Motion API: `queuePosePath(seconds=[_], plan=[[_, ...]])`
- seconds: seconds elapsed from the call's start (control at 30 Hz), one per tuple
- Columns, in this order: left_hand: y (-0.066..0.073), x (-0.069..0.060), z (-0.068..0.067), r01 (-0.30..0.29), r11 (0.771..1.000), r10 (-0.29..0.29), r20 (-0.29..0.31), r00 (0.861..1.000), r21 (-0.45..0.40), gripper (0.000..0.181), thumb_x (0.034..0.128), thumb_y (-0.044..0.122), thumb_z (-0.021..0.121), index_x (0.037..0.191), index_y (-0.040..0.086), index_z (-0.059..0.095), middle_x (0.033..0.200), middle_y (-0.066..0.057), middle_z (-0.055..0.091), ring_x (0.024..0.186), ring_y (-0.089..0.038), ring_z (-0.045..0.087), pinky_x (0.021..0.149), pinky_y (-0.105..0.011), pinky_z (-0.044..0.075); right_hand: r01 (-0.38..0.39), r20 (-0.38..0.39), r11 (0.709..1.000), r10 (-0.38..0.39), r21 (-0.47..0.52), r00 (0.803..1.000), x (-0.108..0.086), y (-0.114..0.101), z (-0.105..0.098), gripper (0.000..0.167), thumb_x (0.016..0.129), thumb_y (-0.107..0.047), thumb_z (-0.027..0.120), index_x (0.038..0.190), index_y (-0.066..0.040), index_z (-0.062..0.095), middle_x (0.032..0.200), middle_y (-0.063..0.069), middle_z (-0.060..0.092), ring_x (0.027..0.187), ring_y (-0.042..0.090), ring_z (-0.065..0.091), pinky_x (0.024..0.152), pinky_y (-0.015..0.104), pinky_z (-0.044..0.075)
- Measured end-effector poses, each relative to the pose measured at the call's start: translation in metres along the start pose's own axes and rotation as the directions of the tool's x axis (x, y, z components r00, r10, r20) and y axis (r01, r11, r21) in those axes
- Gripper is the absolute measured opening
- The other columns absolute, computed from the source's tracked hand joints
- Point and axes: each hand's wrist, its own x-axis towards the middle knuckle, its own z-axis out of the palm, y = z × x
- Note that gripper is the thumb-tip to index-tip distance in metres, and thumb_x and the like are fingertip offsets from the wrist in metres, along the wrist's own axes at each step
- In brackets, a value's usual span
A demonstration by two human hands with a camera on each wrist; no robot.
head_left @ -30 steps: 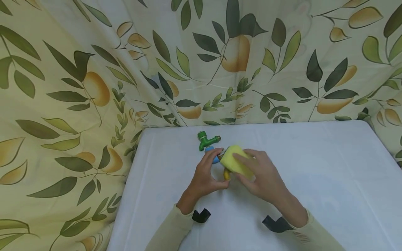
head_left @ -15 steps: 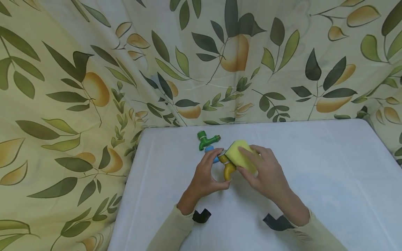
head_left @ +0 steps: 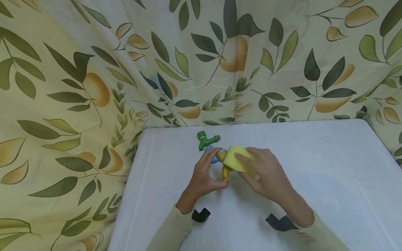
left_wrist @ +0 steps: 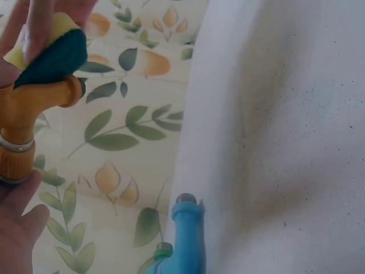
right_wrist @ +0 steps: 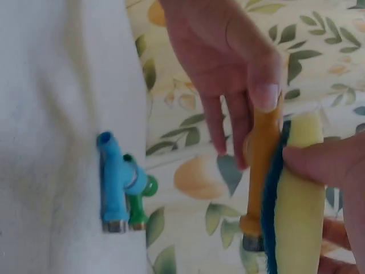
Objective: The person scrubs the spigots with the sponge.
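Note:
My left hand (head_left: pixel 202 176) pinches a yellow-orange tap (head_left: pixel 225 171) between thumb and fingers, above the white table. A yellow sponge (head_left: pixel 240 159) is gripped in my right hand (head_left: pixel 271 174). In the left wrist view the sponge's dark green scouring side (left_wrist: pixel 61 56) lies against the tap (left_wrist: pixel 20 114). The right wrist view has the sponge (right_wrist: pixel 302 194) along the tap's body (right_wrist: pixel 261 171), with the right thumb pressed on its yellow side.
Behind the hands, a green tap (head_left: pixel 207 140) and a blue tap (head_left: pixel 214 159) lie on the white table (head_left: pixel 169 150). One black elbow-shaped piece (head_left: pixel 201 215) is by the left sleeve, another (head_left: pixel 281 222) by the right. A leaf-patterned curtain (head_left: pixel 176 69) hangs behind.
My right hand has moved the sponge over the tap, up and right, then back down and left a little. The left hand keeps its hold on the tap, whose ridged end now shows.

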Motion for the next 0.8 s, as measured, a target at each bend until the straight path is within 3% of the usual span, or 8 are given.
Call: queuePosePath(seconds=[0.43,0.6,0.8], plan=[[-0.0012,0.0017,-0.0020,-0.041,0.999,0.041,-0.006,0.999,0.033,0.097,0.0649,0.020,0.091,0.149,0.002,0.047,0.144,-0.014,0.054,0.127,-0.025,0.060,0.101,-0.034,0.056,0.034,0.041,0.998,-0.036,0.046,0.999,-0.0008,0.0034,-0.0074,0.058,0.079,-0.030,0.085,0.134,-0.031,0.068,0.133,0.007,0.064,0.115,0.026,0.059,0.088,0.047,0.054],[-0.0010,0.0023,-0.0027,-0.064,0.997,0.064,-0.012,0.998,0.034,0.097,0.0652,0.021,0.091,0.149,0.002,0.047,0.143,-0.015,0.055,0.125,-0.024,0.061,0.101,-0.034,0.057,0.015,0.043,1.000,-0.016,0.022,0.999,-0.0008,0.0045,-0.0088,0.060,0.078,-0.033,0.084,0.136,-0.033,0.066,0.133,0.007,0.064,0.116,0.025,0.059,0.088,0.047,0.056],[0.0001,0.0024,-0.0028,-0.048,0.999,0.048,-0.011,0.999,-0.011,0.096,0.0636,0.022,0.092,0.147,0.006,0.047,0.143,-0.010,0.054,0.127,-0.020,0.059,0.105,-0.030,0.054,-0.047,-0.022,0.999,0.047,-0.005,0.999,-0.0026,0.0089,-0.0089,0.059,0.077,-0.034,0.084,0.134,-0.026,0.068,0.128,0.011,0.065,0.113,0.028,0.060,0.085,0.047,0.056]])
